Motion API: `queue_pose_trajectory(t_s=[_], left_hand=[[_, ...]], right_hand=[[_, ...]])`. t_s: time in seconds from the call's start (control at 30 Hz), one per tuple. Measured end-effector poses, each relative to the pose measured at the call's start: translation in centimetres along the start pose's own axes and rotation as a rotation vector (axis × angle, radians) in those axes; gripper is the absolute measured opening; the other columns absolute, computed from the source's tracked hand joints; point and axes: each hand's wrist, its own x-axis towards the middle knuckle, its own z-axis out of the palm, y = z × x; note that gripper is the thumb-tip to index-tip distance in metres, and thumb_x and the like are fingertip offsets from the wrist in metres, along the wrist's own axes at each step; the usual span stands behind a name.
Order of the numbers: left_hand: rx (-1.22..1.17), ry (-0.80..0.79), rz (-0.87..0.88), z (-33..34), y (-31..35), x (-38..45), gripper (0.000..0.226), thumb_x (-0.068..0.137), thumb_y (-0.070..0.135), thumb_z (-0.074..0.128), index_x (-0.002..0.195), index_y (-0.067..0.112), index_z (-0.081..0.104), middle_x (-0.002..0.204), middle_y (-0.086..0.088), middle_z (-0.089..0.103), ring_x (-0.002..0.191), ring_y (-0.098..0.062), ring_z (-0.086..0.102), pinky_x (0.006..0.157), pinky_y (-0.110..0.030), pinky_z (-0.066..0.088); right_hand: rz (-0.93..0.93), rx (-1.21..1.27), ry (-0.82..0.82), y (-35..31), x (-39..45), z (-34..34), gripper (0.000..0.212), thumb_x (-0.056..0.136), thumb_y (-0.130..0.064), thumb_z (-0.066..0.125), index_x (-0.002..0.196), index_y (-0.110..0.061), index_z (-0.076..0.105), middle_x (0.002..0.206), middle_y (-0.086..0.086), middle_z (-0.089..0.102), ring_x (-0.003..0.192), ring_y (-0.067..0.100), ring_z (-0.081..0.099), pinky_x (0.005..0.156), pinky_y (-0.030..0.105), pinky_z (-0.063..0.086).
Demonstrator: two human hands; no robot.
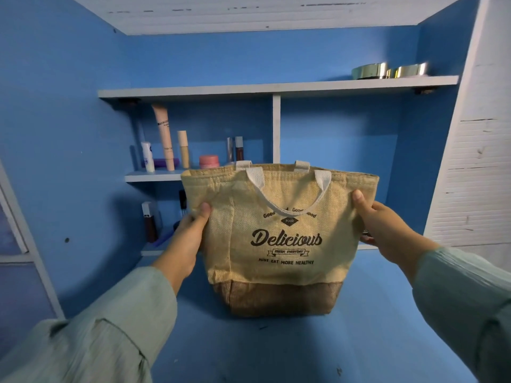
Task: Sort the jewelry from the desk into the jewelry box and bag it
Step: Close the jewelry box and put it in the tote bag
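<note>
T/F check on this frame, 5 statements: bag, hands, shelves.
1. Both hands hold the tote bag by its sides. True: left hand and right hand each grip an edge.
2. The bag lies flat on the desk. False: it stands upright.
3. The bag's white handles are held in the right hand. False: they hang loose over the front.
4. Gold round tins sit on the top shelf. True.
5. The pink jar sits on the desk. False: it is on a shelf behind the bag.

bag (279, 236) upright on desk (276, 349) | shelves (276, 88) behind | hands on both sides
</note>
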Motion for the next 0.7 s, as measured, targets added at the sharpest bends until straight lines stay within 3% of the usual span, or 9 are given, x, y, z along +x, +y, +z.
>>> queue_pose_trajectory(t_s=[0.1,0.2,0.3,0.4,0.47,0.6,0.7], left_hand=[[-0.001,0.025,-0.040,0.3,-0.5,-0.4,0.053,0.071,0.062,0.048,0.112,0.029,0.050,0.110,0.003,0.057,0.110,-0.021,0.050,0.104,-0.047,0.037],[0.015,0.041,-0.050,0.2,-0.3,-0.5,0.055,0.079,0.062,0.047,0.121,0.026,0.049,0.117,-0.001,0.055,0.116,-0.025,0.049,0.106,-0.051,0.035],[0.015,0.033,-0.054,0.0,-0.3,-0.7,0.066,0.074,0.064,0.048,0.126,0.025,0.048,0.121,-0.002,0.055,0.118,-0.026,0.049,0.106,-0.051,0.035],[0.002,0.037,-0.058,0.1,-0.2,-1.0,0.078,0.067,0.066,0.050,0.130,0.022,0.045,0.124,-0.002,0.054,0.118,-0.026,0.049,0.106,-0.051,0.035],[-0.016,0.079,-0.045,0.2,-0.3,-1.0,0.074,0.073,0.065,0.052,0.133,0.022,0.043,0.126,-0.003,0.054,0.118,-0.026,0.049,0.105,-0.051,0.036],[-0.007,0.159,-0.010,0.5,-0.2,-2.0,0.072,0.084,0.054,0.054,0.144,0.024,0.027,0.145,-0.005,0.038,0.129,-0.027,0.040,0.109,-0.044,0.030],[0.053,0.175,0.069,0.4,-0.1,-3.7,0.067,0.093,0.041,0.048,0.148,0.023,0.014,0.150,-0.004,0.029,0.135,-0.022,0.031,0.106,-0.036,0.026]], right_hand=[[0.047,0.023,-0.019,0.2,-0.3,0.3,0.048,0.087,-0.061,0.040,0.106,-0.018,0.050,0.095,-0.003,0.056,0.099,0.022,0.054,0.082,0.036,0.047],[0.072,-0.006,-0.002,-0.1,-0.4,0.5,0.050,0.085,-0.063,0.040,0.106,-0.019,0.049,0.100,0.000,0.056,0.099,0.023,0.054,0.081,0.037,0.047],[0.079,-0.010,0.011,-0.4,-0.4,0.7,0.051,0.086,-0.062,0.039,0.108,-0.017,0.047,0.103,0.002,0.053,0.096,0.024,0.052,0.081,0.037,0.046],[0.095,-0.043,0.014,-0.2,-0.4,0.8,0.068,0.084,-0.067,0.036,0.123,-0.013,0.044,0.114,0.005,0.053,0.103,0.026,0.051,0.083,0.039,0.046],[0.102,-0.062,0.022,0.0,-0.4,0.8,0.076,0.082,-0.070,0.034,0.132,-0.012,0.040,0.126,0.007,0.051,0.113,0.028,0.050,0.086,0.040,0.046],[0.139,-0.079,-0.024,0.0,-0.7,0.5,0.082,0.081,-0.072,0.033,0.139,-0.014,0.032,0.139,0.008,0.043,0.124,0.030,0.044,0.097,0.046,0.045],[0.153,-0.109,-0.068,0.1,-1.1,0.0,0.085,0.080,-0.071,0.034,0.141,-0.011,0.031,0.143,0.008,0.039,0.127,0.028,0.042,0.095,0.047,0.046]])
